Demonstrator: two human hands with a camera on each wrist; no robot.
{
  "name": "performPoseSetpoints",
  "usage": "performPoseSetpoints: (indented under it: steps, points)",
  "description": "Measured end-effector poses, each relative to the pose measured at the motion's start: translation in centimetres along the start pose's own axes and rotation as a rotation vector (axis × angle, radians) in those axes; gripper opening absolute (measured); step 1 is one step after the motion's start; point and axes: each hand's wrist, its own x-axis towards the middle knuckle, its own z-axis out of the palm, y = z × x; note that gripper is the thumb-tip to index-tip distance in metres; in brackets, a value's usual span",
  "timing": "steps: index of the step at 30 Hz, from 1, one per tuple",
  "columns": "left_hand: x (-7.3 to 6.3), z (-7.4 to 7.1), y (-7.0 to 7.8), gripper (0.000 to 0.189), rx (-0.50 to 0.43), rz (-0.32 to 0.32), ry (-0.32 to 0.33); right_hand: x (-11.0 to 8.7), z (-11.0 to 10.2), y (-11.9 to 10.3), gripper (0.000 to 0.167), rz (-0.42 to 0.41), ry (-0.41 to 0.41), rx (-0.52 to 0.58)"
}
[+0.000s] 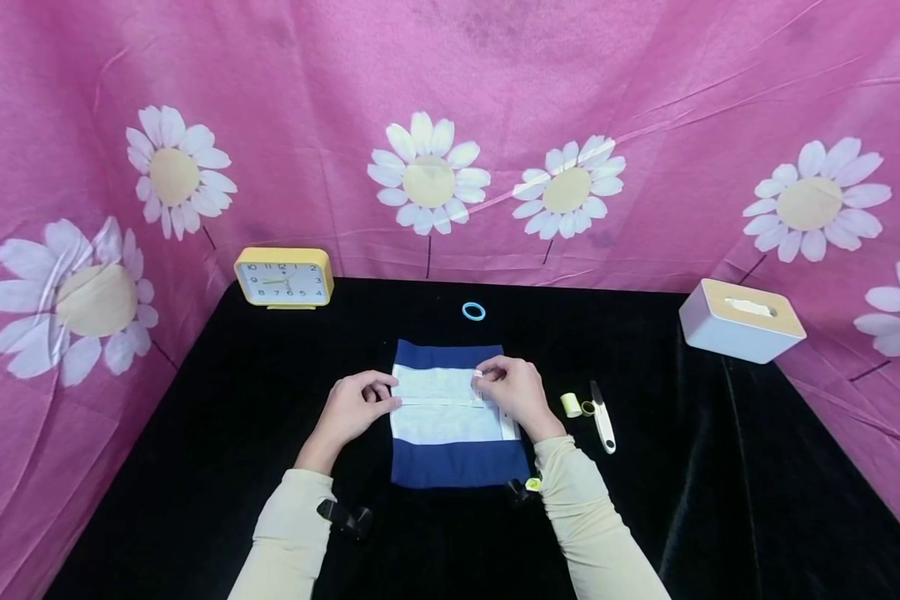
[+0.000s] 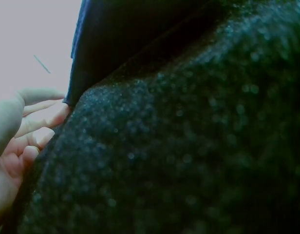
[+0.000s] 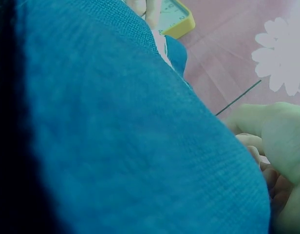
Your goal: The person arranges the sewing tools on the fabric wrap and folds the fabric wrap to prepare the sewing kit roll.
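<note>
A cloth piece (image 1: 453, 462) with navy bands at front and back and a white middle lies on the black table covering. A narrow white strip (image 1: 438, 402) runs across its white part. My left hand (image 1: 352, 407) pinches the cloth's left edge between thumb and fingers; in the left wrist view its fingertips (image 2: 55, 113) are right at the dark cloth edge. Over the right side of the white part, my right hand (image 1: 521, 387) pinches a small white piece (image 1: 477, 375), its lower end hidden by the fingers. Blue cloth (image 3: 140, 131) fills much of the right wrist view.
Right of the cloth lie a pale yellow thread spool (image 1: 571, 405), a small dark-centred ring (image 1: 588, 408) and a white-handled blade tool (image 1: 603, 423). Behind are a light blue ring (image 1: 473, 311), a yellow clock (image 1: 285, 278) and a tissue box (image 1: 738, 329). A pink flowered curtain (image 1: 495, 67) surrounds the table.
</note>
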Motion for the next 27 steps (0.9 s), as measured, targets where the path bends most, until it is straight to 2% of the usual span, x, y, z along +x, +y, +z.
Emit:
performPoseSetpoints:
  steps: [21,27]
  points:
    - [-0.04,0.05,0.00,0.020,-0.001,0.016,0.011,0.00,0.13,0.18,0.008,-0.028,0.007,-0.021]
    - [-0.06,0.03,0.07,0.020,-0.002,0.001,0.007,-0.09,0.13,0.24,0.006,-0.027,-0.002,-0.012]
